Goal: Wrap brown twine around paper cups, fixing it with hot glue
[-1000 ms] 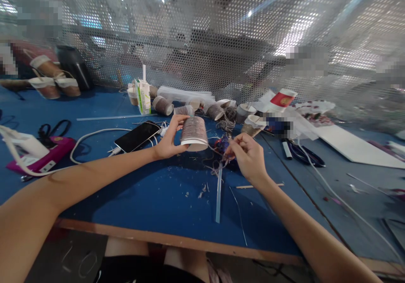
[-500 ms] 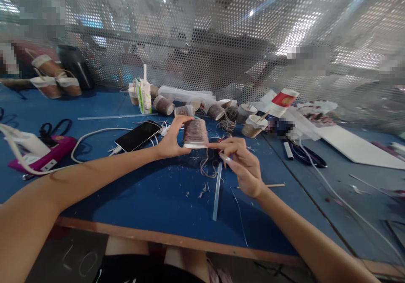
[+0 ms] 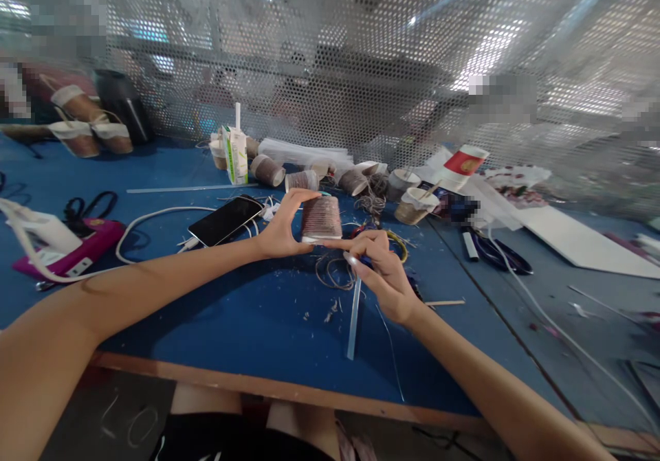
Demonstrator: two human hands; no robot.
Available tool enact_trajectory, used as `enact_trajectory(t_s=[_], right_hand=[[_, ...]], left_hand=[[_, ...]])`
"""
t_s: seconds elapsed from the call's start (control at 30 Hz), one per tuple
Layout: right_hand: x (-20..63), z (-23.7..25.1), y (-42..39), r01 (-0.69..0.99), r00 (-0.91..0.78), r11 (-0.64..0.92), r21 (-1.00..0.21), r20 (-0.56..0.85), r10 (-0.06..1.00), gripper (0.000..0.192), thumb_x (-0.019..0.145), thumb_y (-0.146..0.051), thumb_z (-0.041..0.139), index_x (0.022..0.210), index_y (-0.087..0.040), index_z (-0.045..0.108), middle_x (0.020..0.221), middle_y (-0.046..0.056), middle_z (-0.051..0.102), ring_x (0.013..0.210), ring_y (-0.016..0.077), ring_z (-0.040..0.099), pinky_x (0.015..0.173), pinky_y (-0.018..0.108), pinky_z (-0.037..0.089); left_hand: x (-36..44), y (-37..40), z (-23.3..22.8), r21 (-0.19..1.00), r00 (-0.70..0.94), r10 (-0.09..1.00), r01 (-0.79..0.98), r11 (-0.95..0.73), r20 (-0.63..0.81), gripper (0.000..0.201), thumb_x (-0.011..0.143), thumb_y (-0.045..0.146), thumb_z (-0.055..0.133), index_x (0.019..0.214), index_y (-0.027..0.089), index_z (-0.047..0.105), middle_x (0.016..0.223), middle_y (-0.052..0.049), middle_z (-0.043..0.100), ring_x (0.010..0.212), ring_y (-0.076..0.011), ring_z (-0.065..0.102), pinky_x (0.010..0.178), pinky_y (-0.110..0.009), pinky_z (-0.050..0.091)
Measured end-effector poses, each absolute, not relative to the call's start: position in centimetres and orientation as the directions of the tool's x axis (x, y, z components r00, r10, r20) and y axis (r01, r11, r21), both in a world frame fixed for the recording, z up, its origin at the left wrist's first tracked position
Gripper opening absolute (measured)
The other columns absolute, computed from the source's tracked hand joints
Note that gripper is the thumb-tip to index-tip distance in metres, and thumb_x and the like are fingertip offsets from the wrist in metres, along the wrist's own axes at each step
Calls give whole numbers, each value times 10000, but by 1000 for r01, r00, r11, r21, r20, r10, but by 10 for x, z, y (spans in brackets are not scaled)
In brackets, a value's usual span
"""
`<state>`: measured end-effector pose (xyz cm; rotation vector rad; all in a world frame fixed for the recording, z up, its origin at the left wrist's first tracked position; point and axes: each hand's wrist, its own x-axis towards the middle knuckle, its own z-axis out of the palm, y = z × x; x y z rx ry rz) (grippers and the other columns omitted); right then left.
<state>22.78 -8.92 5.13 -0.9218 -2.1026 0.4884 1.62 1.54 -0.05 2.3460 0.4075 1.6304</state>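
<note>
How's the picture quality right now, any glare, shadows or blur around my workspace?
Head view: bright light spots show at the perforated screen; head view: a soft shadow lies below the left forearm on the blue table; head view: cups at far left look soft and stretched, while the wound cup in the left hand shows clearer lines.

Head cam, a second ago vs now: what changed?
The right hand moved left and slightly nearer the wearer, from beside the cord-wound cup to its lower rim, index finger extended. The cup tipped, so its opening no longer shows. Whether the right fingers released anything is unclear. Unchanged: left hand gripping the cup; phone and carton in place.
</note>
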Motion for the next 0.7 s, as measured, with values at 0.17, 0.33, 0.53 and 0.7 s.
enact_trajectory(t_s=[0.17, 0.33, 0.53, 0.7], right_hand=[[228, 51, -90, 454, -411, 666, -592, 523, 746, 284, 946, -396, 447, 716, -264, 550, 919, 73, 689, 929, 272, 442, 905, 489, 368], [234, 50, -85, 394, -293, 631, -668, 559, 776, 394, 928, -472, 479, 609, -250, 549, 775, 67, 611, 898, 267, 502, 861, 446, 396], [242, 47, -73, 164, -117, 568, -806, 556, 823, 411, 883, -471, 548, 553, -226, 547, 660, 21, 499, 802, 257, 653, 846, 421, 420], [242, 52, -70, 76, -37, 480, -874, 479, 877, 425, 853, -453, 568, 496, -234, 496, 680, 54, 676, 861, 282, 688, 888, 441, 446]], left_hand=[[16, 16, -1, 360, 326, 368, 85, -929, 871, 754, 693, 448, 776, 1339, 257, 437, 1239, -122, 506, 1171, -304, 513, 1005, -535, 487], [15, 16, -3, 423, 316, 424, 76, -903, 849, 774, 673, 398, 794, 1344, 266, 431, 1272, -123, 490, 1209, -318, 506, 1024, -555, 478], [16, 15, -6, 512, 295, 492, 14, -859, 819, 786, 671, 388, 794, 1347, 270, 412, 1317, -122, 451, 1264, -311, 489, 1054, -531, 482], [18, 16, -8, 523, 288, 479, -100, -846, 829, 790, 691, 433, 801, 1355, 295, 396, 1335, -108, 414, 1292, -302, 467, 1067, -500, 484]])
